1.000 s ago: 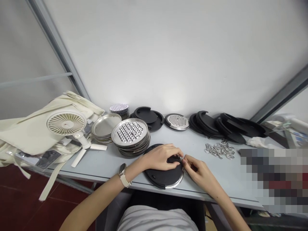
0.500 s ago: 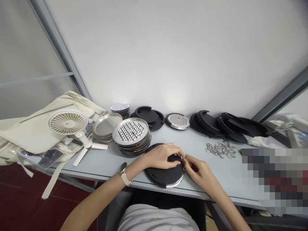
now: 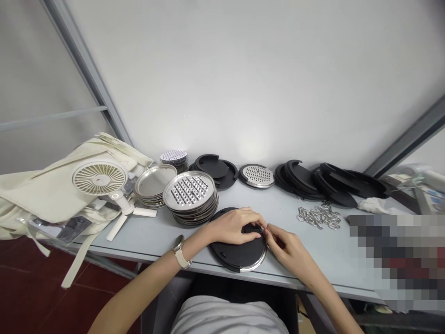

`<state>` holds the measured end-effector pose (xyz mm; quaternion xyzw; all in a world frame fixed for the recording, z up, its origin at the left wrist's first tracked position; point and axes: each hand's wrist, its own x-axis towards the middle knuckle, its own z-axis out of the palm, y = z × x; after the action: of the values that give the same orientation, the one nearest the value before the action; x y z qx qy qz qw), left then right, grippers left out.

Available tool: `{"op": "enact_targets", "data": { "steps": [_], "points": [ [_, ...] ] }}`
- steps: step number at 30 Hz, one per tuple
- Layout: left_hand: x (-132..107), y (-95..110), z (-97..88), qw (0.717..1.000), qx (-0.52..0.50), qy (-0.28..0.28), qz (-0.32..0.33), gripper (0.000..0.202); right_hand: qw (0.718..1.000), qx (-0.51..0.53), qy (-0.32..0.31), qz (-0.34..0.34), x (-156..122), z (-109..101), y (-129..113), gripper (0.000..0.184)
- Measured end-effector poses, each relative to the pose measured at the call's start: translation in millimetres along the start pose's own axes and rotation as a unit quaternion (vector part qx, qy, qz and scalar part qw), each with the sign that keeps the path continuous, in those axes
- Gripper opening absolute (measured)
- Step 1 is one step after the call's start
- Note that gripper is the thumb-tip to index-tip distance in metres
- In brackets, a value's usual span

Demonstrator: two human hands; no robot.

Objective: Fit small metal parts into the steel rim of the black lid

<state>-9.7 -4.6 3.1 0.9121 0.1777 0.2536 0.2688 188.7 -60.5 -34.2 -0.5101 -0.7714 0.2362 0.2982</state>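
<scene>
While the left hand (image 3: 235, 227) lies curled over the black disc (image 3: 239, 256), pressing it down (whether it also grips I cannot tell), the right hand (image 3: 285, 247) pinches a small metal ring (image 3: 261, 228) at the disc's right rim. That metal-rimmed disc sits at the front edge of the grey table (image 3: 149, 234), near its middle. Just behind it stands a stack of grater discs (image 3: 190, 197), with plain metal plates (image 3: 153, 184) to their left and a heap of loose rings (image 3: 318, 217) to the right. Black lids (image 3: 314, 181) line the back edge beside a perforated disc (image 3: 256, 176). A cream fan (image 3: 99, 179) and cloth bag (image 3: 41, 197) crowd the left end. Behind rises a bare white wall (image 3: 243, 83) with grey frame posts (image 3: 86, 79); below shows dark red floor (image 3: 24, 287).
</scene>
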Motion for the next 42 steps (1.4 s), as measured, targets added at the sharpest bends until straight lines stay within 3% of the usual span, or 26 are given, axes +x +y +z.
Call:
{"op": "enact_targets", "data": {
  "steps": [20, 42],
  "points": [
    [-0.6, -2.4, 1.5, 0.998, -0.031, 0.001, -0.051, 0.024, 1.0, 0.008, 0.024, -0.004, -2.4, 1.9, -0.4, 0.033],
    [0.2, -0.6, -1.1, 0.997, -0.049, -0.006, -0.056, 0.024, 0.999, -0.033, 0.013, -0.017, -1.9, -0.2, -3.5, 0.034]
  ]
}}
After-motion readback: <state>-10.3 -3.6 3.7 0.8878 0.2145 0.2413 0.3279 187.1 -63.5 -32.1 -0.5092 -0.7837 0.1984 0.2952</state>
